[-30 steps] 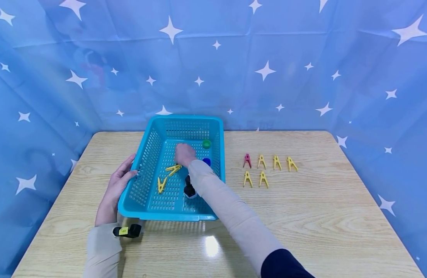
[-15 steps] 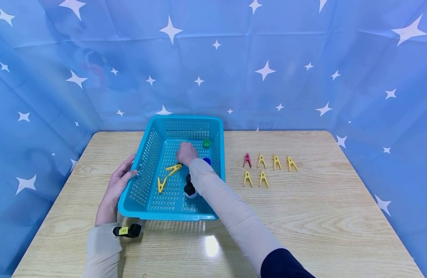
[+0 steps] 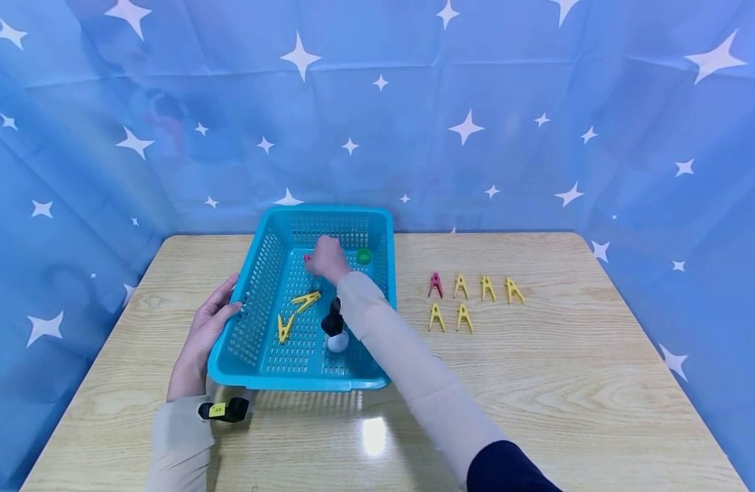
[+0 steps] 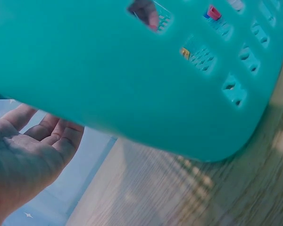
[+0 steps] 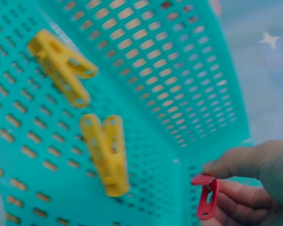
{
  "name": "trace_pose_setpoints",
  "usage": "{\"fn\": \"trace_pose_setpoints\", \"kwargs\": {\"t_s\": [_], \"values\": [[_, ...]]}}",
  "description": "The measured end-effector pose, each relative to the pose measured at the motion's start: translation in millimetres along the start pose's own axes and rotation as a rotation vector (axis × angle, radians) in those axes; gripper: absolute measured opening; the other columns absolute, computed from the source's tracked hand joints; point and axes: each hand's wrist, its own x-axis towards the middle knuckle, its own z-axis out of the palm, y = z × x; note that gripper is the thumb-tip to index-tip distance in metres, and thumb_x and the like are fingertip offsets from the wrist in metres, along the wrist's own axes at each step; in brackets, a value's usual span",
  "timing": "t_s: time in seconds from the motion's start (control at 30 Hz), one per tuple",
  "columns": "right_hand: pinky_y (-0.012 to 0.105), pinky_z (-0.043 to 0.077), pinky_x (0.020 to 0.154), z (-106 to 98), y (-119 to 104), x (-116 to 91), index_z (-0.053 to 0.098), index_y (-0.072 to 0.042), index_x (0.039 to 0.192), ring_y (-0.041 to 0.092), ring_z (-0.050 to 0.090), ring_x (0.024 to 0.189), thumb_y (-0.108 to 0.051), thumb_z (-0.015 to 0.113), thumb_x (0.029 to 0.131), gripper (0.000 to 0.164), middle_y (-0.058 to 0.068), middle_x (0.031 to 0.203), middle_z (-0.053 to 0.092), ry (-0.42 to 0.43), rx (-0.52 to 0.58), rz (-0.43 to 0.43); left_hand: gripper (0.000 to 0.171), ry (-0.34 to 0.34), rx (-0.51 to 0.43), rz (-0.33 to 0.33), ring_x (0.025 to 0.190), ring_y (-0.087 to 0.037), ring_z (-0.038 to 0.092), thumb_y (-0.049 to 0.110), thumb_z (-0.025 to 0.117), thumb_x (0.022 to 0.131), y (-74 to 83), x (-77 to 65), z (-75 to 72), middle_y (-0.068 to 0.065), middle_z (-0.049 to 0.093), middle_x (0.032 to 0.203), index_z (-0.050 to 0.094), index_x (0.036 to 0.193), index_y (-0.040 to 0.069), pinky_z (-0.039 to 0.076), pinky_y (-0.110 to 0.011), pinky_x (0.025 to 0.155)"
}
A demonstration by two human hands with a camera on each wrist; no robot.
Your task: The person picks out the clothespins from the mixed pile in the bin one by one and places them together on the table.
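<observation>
My right hand (image 3: pixel 328 258) is inside the blue-green plastic basket (image 3: pixel 303 384), over its far half. It pinches a red clothespin (image 5: pixel 208 197) between thumb and fingers; in the head view only a bit of the red shows. My left hand (image 3: pixel 206 326) holds the basket by its left side, and the left wrist view shows its fingers (image 4: pixel 52 129) partly behind the rim. Two yellow clothespins, one upper (image 3: pixel 306 301) and one lower (image 3: pixel 285 328), lie on the basket floor. A small green cup-like piece (image 3: pixel 364 256) sits near the far right corner.
A white round object (image 3: pixel 337 342) lies in the basket, partly hidden by the wrist camera. Right of the basket, one red clothespin (image 3: pixel 435 285) and several yellow clothespins (image 3: pixel 462 317) stand in two rows on the wooden table (image 3: pixel 568 383). A star-print curtain (image 3: pixel 377 123) closes off the back.
My right hand has risen and moved slightly farther back in the basket, and red now shows beside its fingers. The blue piece is now hidden by the sleeve. My left hand has stayed put.
</observation>
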Motion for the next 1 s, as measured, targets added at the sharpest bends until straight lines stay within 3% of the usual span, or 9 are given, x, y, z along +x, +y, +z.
{"fn": "trace_pose_setpoints", "kwargs": {"t_s": [0.13, 0.2, 0.3, 0.4, 0.6, 1.0], "values": [[0.025, 0.030, 0.043, -16.9, -6.8, -6.6, 0.043, -0.011, 0.047, 0.013, 0.030, 0.039, -0.010, 0.064, 0.086, 0.044, 0.001, 0.045, 0.039, 0.024, 0.020, -0.046, 0.055, 0.000, 0.000, 0.002, 0.121, -0.018, 0.039, 0.021, 0.047, 0.099, -0.4, 0.4, -0.1, -0.009, 0.032, 0.143, 0.026, 0.149, 0.024, 0.047, -0.020, 0.079], [0.025, 0.034, 0.044, -25.9, -9.0, -12.0, 0.051, -0.009, 0.050, 0.013, 0.038, 0.041, -0.009, 0.066, 0.084, 0.038, 0.003, 0.051, 0.051, 0.042, 0.047, -0.076, 0.055, 0.001, 0.001, 0.000, 0.121, -0.019, 0.038, 0.021, 0.047, 0.099, -0.2, 0.5, -0.2, -0.009, 0.032, 0.144, 0.026, 0.149, 0.024, 0.047, -0.020, 0.079], [0.025, 0.041, 0.049, -38.1, -10.1, -20.6, 0.064, -0.007, 0.064, 0.014, 0.049, 0.052, -0.006, 0.068, 0.083, 0.019, 0.003, 0.071, 0.063, 0.060, 0.090, -0.114, 0.055, 0.003, 0.007, -0.003, 0.122, -0.019, 0.038, 0.021, 0.046, 0.099, 0.7, 0.5, -0.1, -0.009, 0.031, 0.144, 0.026, 0.149, 0.024, 0.047, -0.020, 0.079], [0.024, 0.047, 0.057, -47.0, -7.5, -28.0, 0.071, -0.004, 0.084, 0.015, 0.058, 0.065, -0.006, 0.068, 0.083, 0.003, 0.004, 0.088, 0.065, 0.069, 0.124, -0.148, 0.055, 0.001, 0.001, -0.011, 0.122, -0.019, 0.038, 0.021, 0.046, 0.099, 1.4, 0.2, 0.0, -0.008, 0.031, 0.144, 0.026, 0.149, 0.025, 0.047, -0.020, 0.080], [0.025, 0.052, 0.069, -63.3, 0.7, -42.1, 0.068, -0.002, 0.103, 0.017, 0.062, 0.078, -0.008, 0.067, 0.085, 0.018, 0.008, 0.097, 0.066, 0.056, 0.102, -0.226, 0.055, -0.007, 0.006, -0.013, 0.124, -0.021, 0.037, 0.022, 0.046, 0.099, 0.6, -0.3, -0.8, -0.011, 0.030, 0.145, 0.025, 0.150, 0.024, 0.046, -0.020, 0.080], [0.027, 0.051, 0.075, -89.5, 17.6, -71.0, 0.069, -0.003, 0.105, 0.018, 0.062, 0.085, -0.008, 0.068, 0.085, 0.021, 0.008, 0.097, 0.066, 0.108, 0.053, -0.333, 0.056, -0.003, -0.007, -0.013, 0.125, -0.022, 0.036, 0.023, 0.047, 0.099, 1.6, -1.6, -0.1, -0.012, 0.028, 0.147, 0.025, 0.150, 0.024, 0.047, -0.019, 0.079]]}}
